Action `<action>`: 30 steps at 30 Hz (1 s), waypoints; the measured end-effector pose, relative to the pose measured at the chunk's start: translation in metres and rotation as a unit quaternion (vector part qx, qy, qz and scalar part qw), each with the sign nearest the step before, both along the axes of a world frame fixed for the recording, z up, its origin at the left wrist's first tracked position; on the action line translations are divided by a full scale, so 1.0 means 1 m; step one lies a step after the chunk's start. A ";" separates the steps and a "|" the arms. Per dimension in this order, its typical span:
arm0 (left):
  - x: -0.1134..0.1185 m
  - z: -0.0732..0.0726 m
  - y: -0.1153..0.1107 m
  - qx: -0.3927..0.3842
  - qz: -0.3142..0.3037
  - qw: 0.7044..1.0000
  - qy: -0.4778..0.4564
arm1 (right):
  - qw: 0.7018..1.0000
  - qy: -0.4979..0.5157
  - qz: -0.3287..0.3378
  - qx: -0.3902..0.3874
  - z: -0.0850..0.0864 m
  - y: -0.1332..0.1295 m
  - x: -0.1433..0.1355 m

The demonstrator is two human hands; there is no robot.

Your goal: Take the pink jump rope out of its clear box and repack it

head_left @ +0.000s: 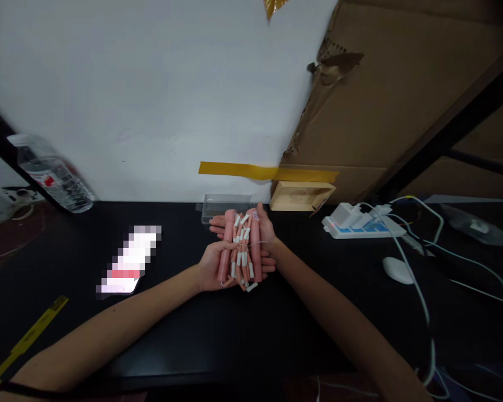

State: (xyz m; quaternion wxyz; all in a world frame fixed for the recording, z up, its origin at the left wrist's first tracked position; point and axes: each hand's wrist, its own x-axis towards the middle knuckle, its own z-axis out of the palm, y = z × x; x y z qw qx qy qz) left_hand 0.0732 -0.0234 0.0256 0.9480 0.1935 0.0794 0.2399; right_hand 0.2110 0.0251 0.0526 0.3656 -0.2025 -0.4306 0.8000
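Observation:
A coiled beaded jump rope (243, 254) with two pink handles and pink and white beads rests across both my hands over the black desk. My left hand (212, 267) supports it from below, its thumb laid over the left handle and its fingertips showing past the right handle. From the other side, my right hand (267, 228) cradles the bundle, thumb up along the right handle and fingertips showing beyond the left one. Behind the hands lies a clear plastic box (218, 206). Parts of both palms are hidden under the rope.
A shallow cream-coloured box (304, 195) stands against the wall. To the right are a power strip (364, 229) with chargers and cables, and a white mouse (397, 270). On the left are a phone (129, 262), a water bottle (54, 176) and a yellow strip (29, 338).

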 end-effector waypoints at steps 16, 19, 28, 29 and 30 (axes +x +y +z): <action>0.001 0.003 -0.001 0.025 -0.004 1.000 -0.016 | 0.997 -0.058 0.011 0.044 0.009 -0.001 0.001; 0.001 0.005 -0.001 0.022 -0.007 1.000 -0.016 | 0.997 -0.050 0.019 0.052 0.009 -0.001 0.002; 0.002 0.006 -0.003 0.007 -0.003 1.000 -0.021 | 0.996 -0.065 -0.011 0.060 0.007 -0.002 0.001; 0.002 0.007 -0.003 0.008 -0.003 1.000 -0.022 | 0.996 -0.068 -0.010 0.057 0.007 -0.002 0.001; 0.002 0.007 -0.003 0.008 -0.004 1.000 -0.022 | 0.996 -0.067 -0.009 0.054 0.007 -0.002 0.000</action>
